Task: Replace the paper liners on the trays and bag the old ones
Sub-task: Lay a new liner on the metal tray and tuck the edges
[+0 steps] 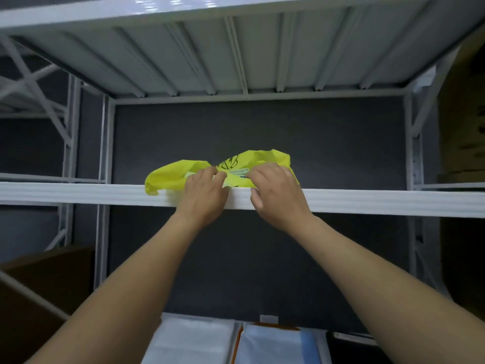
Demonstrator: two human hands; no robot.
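Both hands (242, 191) pinching bag (170, 177) | crumpled yellow, black print; on shelf (78, 194)

Dim indoor light, glare on upper shelf (183, 3), wide-angle edge bending, soft blur

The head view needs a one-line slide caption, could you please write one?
Both hands, left hand and right hand, grasp a yellow bag on a white shelf.

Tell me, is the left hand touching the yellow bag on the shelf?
Touching. The head view shows the left hand with its fingers pinching the yellow bag.
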